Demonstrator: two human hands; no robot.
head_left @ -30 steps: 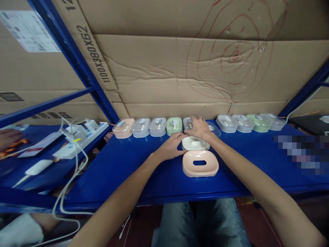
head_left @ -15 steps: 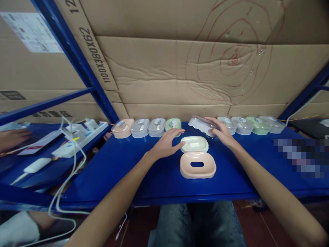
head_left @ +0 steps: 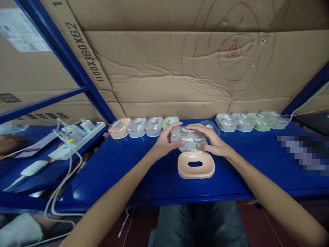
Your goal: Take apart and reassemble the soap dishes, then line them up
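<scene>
Both hands hold a grey soap box (head_left: pixel 189 137) with a clear lid, a round sticker and a pale tab on its front. My left hand (head_left: pixel 167 141) grips its left end and my right hand (head_left: pixel 212 140) its right end, thumbs along the front. Just in front of it, on the blue table, lies a peach soap dish base (head_left: pixel 196 171) with an oval slot. The white soap tray is almost wholly hidden beneath the box. Behind my right hand lies a clear lid (head_left: pixel 214 127) with a round sticker, partly covered.
At the back left stand lidded soap boxes in peach (head_left: pixel 119 128), grey (head_left: pixel 137 127) and green (head_left: pixel 171 121). Several more, grey (head_left: pixel 225 122) and green (head_left: pixel 260 121), line the back right. A power strip (head_left: pixel 77 140) with white cables and another person's hand (head_left: pixel 11 142) are at left.
My right hand has brought the grey soap box from the back toward the middle, turned upright. My left hand has closed on its other end. The white tray is now covered.
</scene>
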